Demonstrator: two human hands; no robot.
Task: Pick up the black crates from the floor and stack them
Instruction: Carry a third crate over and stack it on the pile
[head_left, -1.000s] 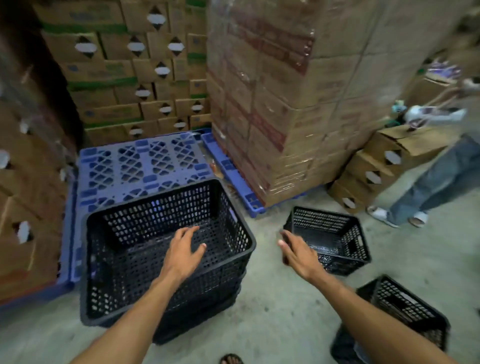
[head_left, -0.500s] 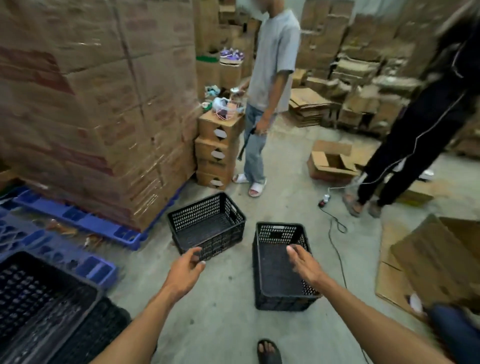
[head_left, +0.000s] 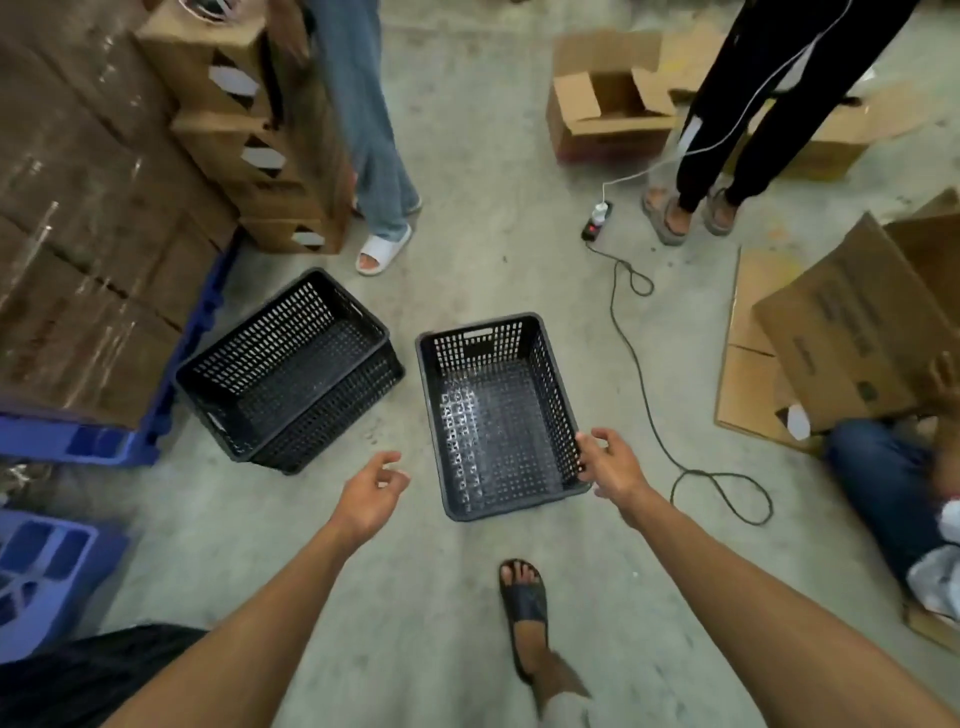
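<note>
Two black perforated crates stand on the concrete floor. The nearer crate (head_left: 498, 415) is in the middle, empty and upright. My right hand (head_left: 610, 462) is at its right rim near the front corner, fingers curled at the edge; a firm grip is not visible. My left hand (head_left: 371, 493) hovers open to the left of that crate, apart from it. The second crate (head_left: 288, 382) sits to the left, turned at an angle, and looks like two crates nested together.
Wrapped cardboard boxes on blue pallets (head_left: 93, 441) fill the left. Two people's legs (head_left: 374, 156) (head_left: 727, 130) stand beyond the crates. A black cable (head_left: 644, 374) with a power strip runs along the right. Flattened cartons (head_left: 841, 332) and a seated person lie right.
The view has tilted down and closer to the two floor crates. My right hand has reached the near crate's right rim; my left hand has come in beside its left wall.
</note>
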